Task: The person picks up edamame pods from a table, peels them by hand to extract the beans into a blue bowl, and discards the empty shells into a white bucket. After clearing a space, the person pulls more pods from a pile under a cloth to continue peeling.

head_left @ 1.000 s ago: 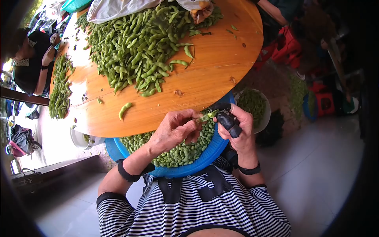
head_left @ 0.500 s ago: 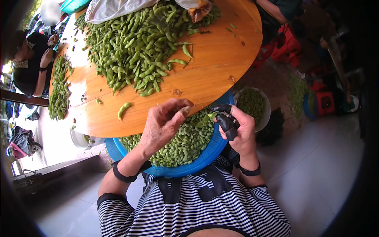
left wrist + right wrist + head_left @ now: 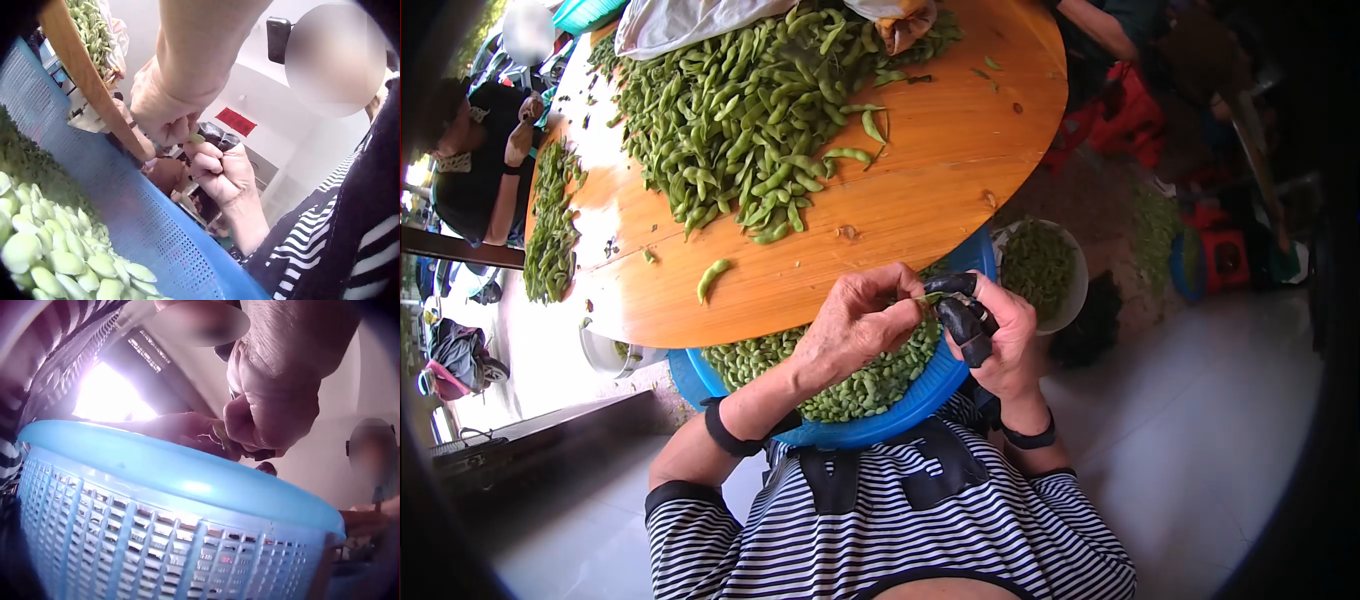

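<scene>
A green soybean pod is held between my two hands, mostly hidden by the fingers. My left hand pinches its left end between thumb and fingers. My right hand grips the other end; its thumb and forefinger wear black coverings. Both hands are over a blue plastic basket heaped with shelled green beans. In the left wrist view the beans lie loose below the basket's perforated wall. The right wrist view shows the basket's rim just below the hands.
A large pile of pods covers part of the round wooden table, partly under a white cloth. One pod lies alone near the table edge. A white bucket of green pods stands at right. Another person sits at left.
Half a second ago my left hand was drawn back to the left, apart from the pod. Now it is at the pod again, and the right hand has shifted slightly left.
</scene>
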{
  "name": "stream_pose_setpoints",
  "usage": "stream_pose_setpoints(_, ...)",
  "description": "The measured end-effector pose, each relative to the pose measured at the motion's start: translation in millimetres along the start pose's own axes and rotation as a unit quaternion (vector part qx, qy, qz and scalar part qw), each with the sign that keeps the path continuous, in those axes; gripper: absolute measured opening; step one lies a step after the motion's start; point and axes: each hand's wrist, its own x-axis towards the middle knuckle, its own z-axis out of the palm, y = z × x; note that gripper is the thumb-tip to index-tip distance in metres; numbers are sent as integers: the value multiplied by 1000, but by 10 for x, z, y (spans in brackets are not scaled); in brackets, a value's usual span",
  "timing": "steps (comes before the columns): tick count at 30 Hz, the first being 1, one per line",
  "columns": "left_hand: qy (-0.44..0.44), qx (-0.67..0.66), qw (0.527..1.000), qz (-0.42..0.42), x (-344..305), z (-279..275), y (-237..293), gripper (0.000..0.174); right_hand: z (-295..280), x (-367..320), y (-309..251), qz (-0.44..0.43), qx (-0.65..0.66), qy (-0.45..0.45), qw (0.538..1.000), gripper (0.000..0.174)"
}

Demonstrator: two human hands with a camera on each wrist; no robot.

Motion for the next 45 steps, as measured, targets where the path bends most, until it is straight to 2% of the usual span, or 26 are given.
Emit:
stream_pose_setpoints(1, 10, 2, 1000, 1, 16, -1, -33, 8, 7, 14, 3, -55, -50, 0, 997, 19)
stream_pose_setpoints(2, 20, 3, 1000, 2, 31, -7, -64, 7, 3, 14, 4, -55, -49, 0, 997, 19)
stream_pose_setpoints(6, 2, -26, 1000, -15, 59, -65, -130, 14, -71, -3, 40, 55, 79, -29, 995, 19)
stream_pose_setpoints(8, -33, -40, 998, 44, 37, -51, -102, 22, -172, -21, 50, 115, 217, -9, 969, 20)
stream_pose_setpoints(10, -28, 123, 992, 21, -51, -89, -76, 25, -489, -73, 107, 86, 252, 29, 963, 20)
stream_pose_setpoints(11, -78, 313, 946, 46, -70, -142, -32, 19, -721, -119, 195, 67, 210, 55, 974, 19)
stream_pose_setpoints(12, -75, 316, 944, 48, -59, -161, -3, 19, -956, -152, 286, 50, 167, 81, 981, 20)
stream_pose_setpoints(13, -118, 374, 912, 120, -46, -174, 18, 18, -1139, -131, 326, 76, -30, 124, 989, 23)
stream_pose_setpoints(14, -159, 426, 870, 190, -32, -183, 35, 16, -1293, -110, 358, 100, -227, 162, 955, 27)
stream_pose_setpoints(15, -199, 475, 818, 258, -15, -193, 56, 15, -1427, -118, 481, 62, -343, 187, 919, 32)
stream_pose_setpoints(16, -197, 476, 817, 260, 37, -227, 114, 15, -1491, -117, 584, 23, -452, 211, 866, 38)
stream_pose_setpoints(18, -56, 554, 802, 217, 224, -362, 311, 14, -1393, -90, 453, 43, -422, 236, 874, 37)
stream_pose_setpoints(20, 122, 625, 702, 320, 451, -578, 441, 13, -1346, -110, 423, 95, -329, 258, 903, 35)
stream_pose_setpoints(22, 207, 676, 646, 287, 614, -680, 599, 14, -1312, -112, 547, 75, -324, 245, 911, 31)
stream_pose_setpoints(23, 194, 681, 622, 334, 722, -809, 583, 16, -1286, -107, 598, 56, -324, 235, 915, 29)
stream_pose_setpoints(26, 172, 706, 617, 302, 869, -932, 547, 18, -1026, -6, 413, 38, -307, 224, 924, 18)
stream_pose_setpoints(28, 175, 710, 618, 287, 873, -894, 574, 19, -898, 65, 407, -8, -296, 209, 932, 18)
stream_pose_setpoints(31, 193, 673, 622, 351, 800, -795, 621, 18, -628, 162, 232, -41, -215, 173, 960, 19)
stream_pose_setpoints(33, 181, 571, 734, 320, 682, -661, 621, 13, -452, 172, 171, -8, -83, 130, 988, 23)
stream_pose_setpoints(34, 177, 569, 737, 320, 624, -606, 572, 13, -380, 178, 112, 17, -55, 99, 993, 22)
stream_pose_setpoints(35, 130, 447, 846, 260, 553, -551, 507, 11, -306, 187, 35, 45, 17, 70, 996, 18)
stream_pose_setpoints(36, 79, 312, 928, 190, 467, -483, 463, 13, -239, 199, -16, 72, 89, 40, 993, 16)
stream_pose_setpoints(38, 37, 122, 988, 87, 248, -263, 452, 19, -144, 232, -31, 86, 213, -38, 972, 18)
stream_pose_setpoints(39, 39, 80, 994, 65, 188, -207, 398, 19, -67, 232, 68, 14, 326, -76, 942, 22)
stream_pose_setpoints(42, 59, 37, 995, 71, 124, -148, 164, 15, 0, 217, -3, 102, 340, -89, 931, 35)
stream_pose_setpoints(45, 92, 100, 983, 124, 101, -132, 8, 12, 14, 200, 35, 127, 373, -90, 914, 36)
